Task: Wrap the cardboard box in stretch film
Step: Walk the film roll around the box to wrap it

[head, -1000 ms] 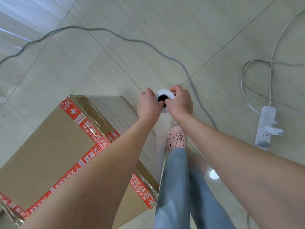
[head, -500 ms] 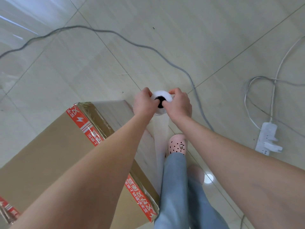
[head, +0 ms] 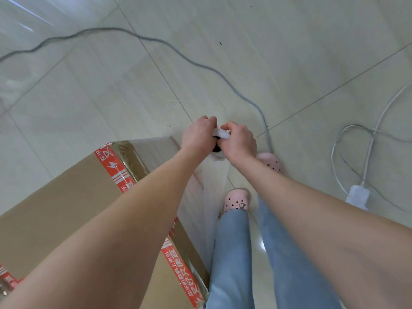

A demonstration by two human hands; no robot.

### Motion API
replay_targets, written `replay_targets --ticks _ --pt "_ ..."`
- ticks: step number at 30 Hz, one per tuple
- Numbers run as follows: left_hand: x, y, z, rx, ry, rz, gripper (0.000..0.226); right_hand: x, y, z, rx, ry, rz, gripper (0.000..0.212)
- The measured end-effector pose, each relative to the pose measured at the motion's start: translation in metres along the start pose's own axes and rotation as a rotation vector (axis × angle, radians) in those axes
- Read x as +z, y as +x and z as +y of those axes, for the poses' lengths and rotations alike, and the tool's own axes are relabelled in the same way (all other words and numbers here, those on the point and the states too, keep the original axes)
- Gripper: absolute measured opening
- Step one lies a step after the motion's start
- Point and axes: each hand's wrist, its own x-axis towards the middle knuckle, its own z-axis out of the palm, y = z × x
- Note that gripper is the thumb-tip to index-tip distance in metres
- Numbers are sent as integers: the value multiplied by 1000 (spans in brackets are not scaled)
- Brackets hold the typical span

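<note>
The tiled floor (head: 267, 52) fills the view, pale and glossy. On it, at the near left, stands the cardboard box (head: 62, 208), brown, with red printed tape (head: 116, 168) crossing its top and running down its right edge. A sheet of clear stretch film (head: 200, 197) lies over the box's right side, rising toward the hands. To the right of the box are the person's legs in light blue jeans (head: 234, 253), with pink perforated clogs (head: 237, 200) on the floor. A grey cable (head: 200, 65) snakes across the floor from the far left toward the hands, and a white power strip (head: 357, 197) with white cords lies at the right, well apart from the box. Both bare forearms reach forward over the box's far right corner. The left hand (head: 198, 136) and right hand (head: 239, 141) are both clenched around the ends of a white roll of film (head: 220, 139), held between them just beyond that corner.
</note>
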Motion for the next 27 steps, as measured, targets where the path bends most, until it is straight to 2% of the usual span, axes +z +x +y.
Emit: replay_targets --ticks 6,9,14,17,23,27 --pt "-8 9 -10 -190 -217 64 8 -9 18 -26 -89 -89 15 30" --pt "-14 11 -20 -321 -294 120 12 -7 23 -42 -156 -91 9 34" --pt "-14 10 -36 -541 -495 159 17 2 28 -54 -36 -15 -63 38" --pt "-13 11 -36 -510 -383 143 27 3 33 -56 -9 36 -71 36" --pt "-36 36 -33 -136 -20 53 30 3 43 -63 -49 -31 -86 25" --pt "-45 42 -40 -158 -10 60 20 2 51 -75 -134 -102 -104 27"
